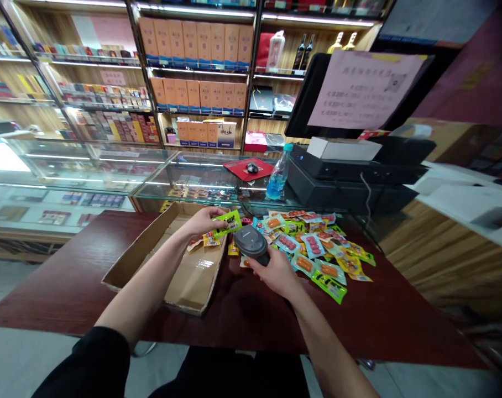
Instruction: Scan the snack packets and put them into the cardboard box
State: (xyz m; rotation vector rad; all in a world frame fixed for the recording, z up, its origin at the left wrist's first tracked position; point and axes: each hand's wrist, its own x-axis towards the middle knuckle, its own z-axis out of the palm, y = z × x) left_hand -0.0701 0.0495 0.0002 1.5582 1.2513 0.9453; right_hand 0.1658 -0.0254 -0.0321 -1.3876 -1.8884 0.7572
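Note:
My left hand [204, 221] pinches a green snack packet [229, 223] above the right side of a shallow cardboard box [188, 284]. A dark grey barcode scanner [251, 242] is gripped in my right hand [279, 272], its head close to the green packet. Inside the box, a few yellow and orange packets [210, 239] lie below my left hand. To the right, a loose pile of colourful snack packets [313, 246] is spread over the table, some with sausages showing through clear fronts. Fingers of my right hand are partly hidden behind the scanner.
Behind the dark red table [68, 276] runs a glass display counter [151, 179]. On it stand a bottle of blue liquid [278, 174], a mouse [252, 168] on a red mat [234, 168], and a monitor [304, 94] with a paper sign. Shelves of boxed goods line the wall.

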